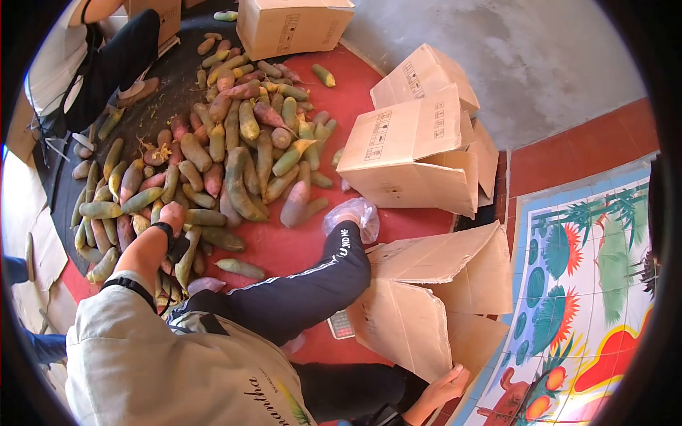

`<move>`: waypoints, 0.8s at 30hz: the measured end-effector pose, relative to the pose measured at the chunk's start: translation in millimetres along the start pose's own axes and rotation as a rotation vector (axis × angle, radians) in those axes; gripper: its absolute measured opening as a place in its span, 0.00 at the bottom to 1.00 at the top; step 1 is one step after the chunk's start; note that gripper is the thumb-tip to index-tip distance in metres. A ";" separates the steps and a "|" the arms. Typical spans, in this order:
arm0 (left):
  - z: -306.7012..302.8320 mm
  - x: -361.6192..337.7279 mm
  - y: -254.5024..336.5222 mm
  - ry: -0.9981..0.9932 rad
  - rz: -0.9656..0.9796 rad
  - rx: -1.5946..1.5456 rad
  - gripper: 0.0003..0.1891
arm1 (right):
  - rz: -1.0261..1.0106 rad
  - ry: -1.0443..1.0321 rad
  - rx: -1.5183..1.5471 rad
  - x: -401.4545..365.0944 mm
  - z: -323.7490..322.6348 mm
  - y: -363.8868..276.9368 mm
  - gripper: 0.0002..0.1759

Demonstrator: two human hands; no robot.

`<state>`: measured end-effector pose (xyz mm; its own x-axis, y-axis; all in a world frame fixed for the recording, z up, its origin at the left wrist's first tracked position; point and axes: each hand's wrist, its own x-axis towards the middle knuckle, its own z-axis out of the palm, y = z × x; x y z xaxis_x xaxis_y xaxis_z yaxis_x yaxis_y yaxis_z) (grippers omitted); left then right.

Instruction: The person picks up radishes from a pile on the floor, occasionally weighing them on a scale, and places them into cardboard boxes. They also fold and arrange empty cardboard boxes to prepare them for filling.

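**A:** Where is our left hand [170,215]?

**B:** It lies on the near edge of the heap of long green and reddish-purple vegetables [234,142]. This heap spreads over the red floor [298,245] and a dark round mat [160,99]. We see only the back of the hand, with a black strap on the wrist. The fingers bend down among the vegetables, so we cannot tell if they hold one.

**A:** And our right hand [444,387]?

**B:** It is low on the right side and touches the lower edge of the brown cardboard box with loose open flaps [426,312]. The fingers point at the cardboard, but we cannot tell whether they grip it or only rest there.

**A:** What do we see between the two hands?

**B:** Our leg in black trousers [305,291] stretches toward the heap. The foot is wrapped in a clear plastic bag [355,216], near the closest vegetables. A small grey keypad device [341,325] lies on the floor between the leg and the open box.

**A:** What else is around us?

**B:** A large closed brown carton [408,153] stands just right of the heap, a second closed carton [426,71] is behind it, and a third closed carton [295,25] is at the far end. Another person in a white top [92,64] sits at the far left of the heap. Colourful painted tiles [590,284] cover the ground on our right.
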<state>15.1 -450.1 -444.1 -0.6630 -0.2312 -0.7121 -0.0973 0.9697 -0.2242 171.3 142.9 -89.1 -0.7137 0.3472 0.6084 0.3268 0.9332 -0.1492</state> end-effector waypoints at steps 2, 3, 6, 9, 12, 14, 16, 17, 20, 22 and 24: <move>55.7 48.7 -16.9 0.134 -0.002 0.046 0.14 | -0.013 0.013 0.000 -1.7 1.2 1.7 0.16; 21.3 12.6 -8.0 0.103 0.058 0.010 0.13 | -0.027 0.024 -0.006 -1.7 2.0 1.7 0.15; -41.2 -52.5 9.7 0.000 0.169 -0.080 0.16 | -0.071 0.073 0.040 -0.4 3.7 -4.4 0.15; -42.3 -61.7 28.7 0.192 0.227 -0.266 0.18 | -0.051 0.049 0.036 -1.1 0.6 -8.0 0.14; -52.9 -68.2 44.1 0.306 0.323 -0.386 0.18 | -0.019 0.012 0.003 -4.1 -3.3 -7.3 0.12; -70.4 -78.1 50.9 0.436 0.557 -0.636 0.13 | -0.080 0.069 0.019 -6.5 -5.9 -13.1 0.11; -91.8 -94.5 59.3 0.513 0.709 -0.802 0.14 | -0.142 0.125 0.038 -9.4 -9.3 -21.0 0.10; -113.5 -120.1 64.6 0.372 0.742 -1.003 0.16 | -0.188 0.147 0.018 -11.5 -12.3 -24.1 0.10; -156.7 -176.2 85.0 0.151 0.904 -1.296 0.19 | -0.258 0.165 0.044 -19.7 -18.8 -38.7 0.09; -182.0 -210.6 96.7 0.070 1.040 -1.386 0.19 | -0.282 0.161 0.089 -24.6 -20.8 -51.9 0.08; -207.1 -248.2 105.0 0.023 1.331 -1.363 0.21 | -0.348 0.083 0.234 -29.5 -22.3 -62.7 0.09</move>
<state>15.8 -274.5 -153.1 -0.7973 0.6012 0.0536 -0.0161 -0.1100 0.9938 185.7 72.1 -80.4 -0.7014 0.0085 0.7127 -0.0810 0.9925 -0.0915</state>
